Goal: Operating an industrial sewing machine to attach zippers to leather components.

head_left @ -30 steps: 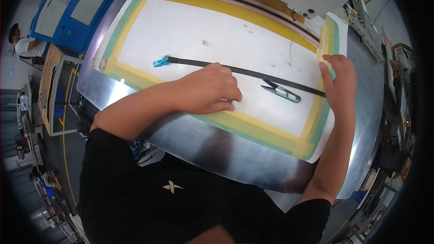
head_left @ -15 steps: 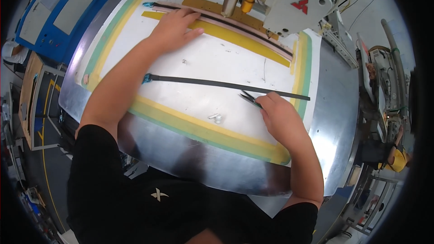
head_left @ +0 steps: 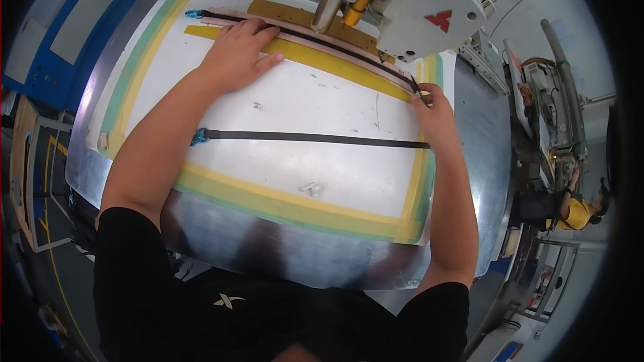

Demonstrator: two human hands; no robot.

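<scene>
My left hand point(head_left: 238, 53) lies with fingers spread on the yellow strip point(head_left: 332, 65) and pink strip point(head_left: 314, 39), which carries a black band point(head_left: 355, 50) with blue material point(head_left: 194, 14) at its left end. My right hand point(head_left: 433, 110) is closed on thread snips point(head_left: 419, 90), their blades at the black band's right end. A second flat black strip point(head_left: 315, 139), blue crumpled material point(head_left: 198, 136) at its left end, lies across the white sheet point(head_left: 282, 107), with a small white object point(head_left: 312, 188) nearer me.
A machine head point(head_left: 429, 7) with a metal cylinder hangs over the taped sheet's back, beside a brown plate point(head_left: 268, 7). The metal table point(head_left: 479, 161) surrounds the sheet. A blue cabinet point(head_left: 74, 33) stands left; a person in yellow point(head_left: 570, 211) is at the right.
My left hand has moved up from the middle of the sheet to the back strips. My right hand picked up the snips and has carried them up to the band's right end.
</scene>
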